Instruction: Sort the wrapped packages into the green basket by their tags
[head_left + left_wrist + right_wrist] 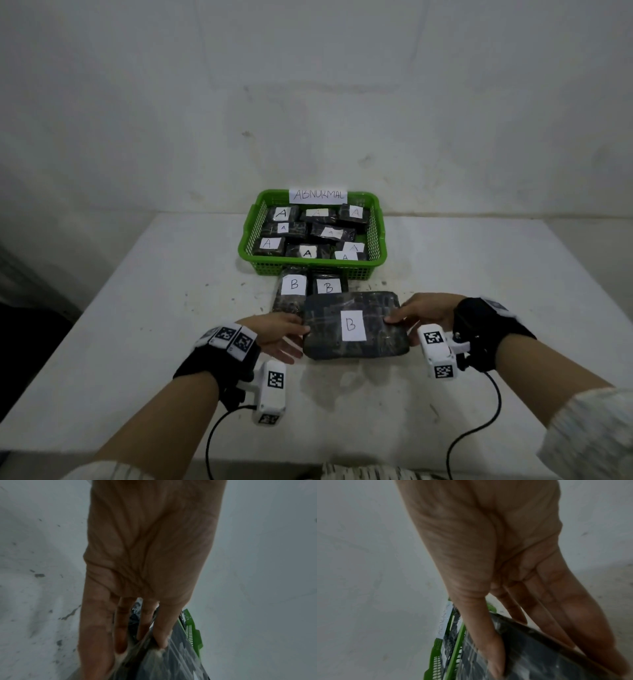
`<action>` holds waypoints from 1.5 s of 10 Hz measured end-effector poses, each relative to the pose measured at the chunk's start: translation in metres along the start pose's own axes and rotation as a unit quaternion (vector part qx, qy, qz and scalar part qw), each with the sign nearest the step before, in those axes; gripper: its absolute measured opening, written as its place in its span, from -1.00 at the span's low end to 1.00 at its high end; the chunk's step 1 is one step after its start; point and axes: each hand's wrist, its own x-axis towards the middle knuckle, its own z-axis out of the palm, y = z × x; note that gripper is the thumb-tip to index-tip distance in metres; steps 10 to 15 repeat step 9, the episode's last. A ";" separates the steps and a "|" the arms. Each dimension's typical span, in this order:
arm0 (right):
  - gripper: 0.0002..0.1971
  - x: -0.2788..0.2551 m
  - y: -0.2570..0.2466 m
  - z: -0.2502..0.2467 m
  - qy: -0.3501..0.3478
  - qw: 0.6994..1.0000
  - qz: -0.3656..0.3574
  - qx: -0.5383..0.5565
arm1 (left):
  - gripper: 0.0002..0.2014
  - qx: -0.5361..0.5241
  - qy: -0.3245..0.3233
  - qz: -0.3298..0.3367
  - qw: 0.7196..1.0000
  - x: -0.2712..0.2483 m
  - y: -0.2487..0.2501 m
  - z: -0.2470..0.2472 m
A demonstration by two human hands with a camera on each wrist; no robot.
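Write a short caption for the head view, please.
Both hands, left and right, hold a B-tagged package before the green basket.

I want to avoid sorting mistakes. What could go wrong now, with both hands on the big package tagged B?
1. The left hand and right hand grip only the short ends of the large B package; its slick wrap may slip.
2. The green basket, signed ABNORMAL, shows only A tags; dropping a B there would likely mis-sort it.
3. It overlaps two smaller B packages and may drag them.
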 end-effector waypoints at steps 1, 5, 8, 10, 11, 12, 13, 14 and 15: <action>-0.73 0.003 0.008 0.007 0.014 0.999 0.026 -0.011 | -0.90 0.010 -0.014 -0.011 1.000 0.010 -0.003 0.006; -0.78 0.035 0.014 0.031 0.091 0.996 0.018 -0.013 | -0.82 -0.004 0.028 -0.017 0.999 0.029 -0.005 0.018; -0.79 0.049 0.016 0.033 0.100 0.992 -0.003 0.078 | -0.85 -0.070 0.050 -0.020 0.996 0.042 -0.013 0.006; -0.67 0.044 0.029 0.028 0.113 0.991 0.007 0.069 | -0.86 -0.073 0.060 -0.009 0.995 0.042 -0.020 0.002; -0.67 0.044 0.029 0.028 0.113 0.991 0.007 0.069 | -0.86 -0.073 0.060 -0.009 0.995 0.042 -0.020 0.002; -0.67 0.044 0.029 0.028 0.113 0.991 0.007 0.069 | -0.86 -0.073 0.060 -0.009 0.995 0.042 -0.020 0.002; -0.67 0.044 0.029 0.028 0.113 0.991 0.007 0.069 | -0.86 -0.073 0.060 -0.009 0.995 0.042 -0.020 0.002; -0.67 0.044 0.029 0.028 0.113 0.991 0.007 0.069 | -0.86 -0.073 0.060 -0.009 0.995 0.042 -0.020 0.002; -0.67 0.044 0.029 0.028 0.113 0.991 0.007 0.069 | -0.86 -0.073 0.060 -0.009 0.995 0.042 -0.020 0.002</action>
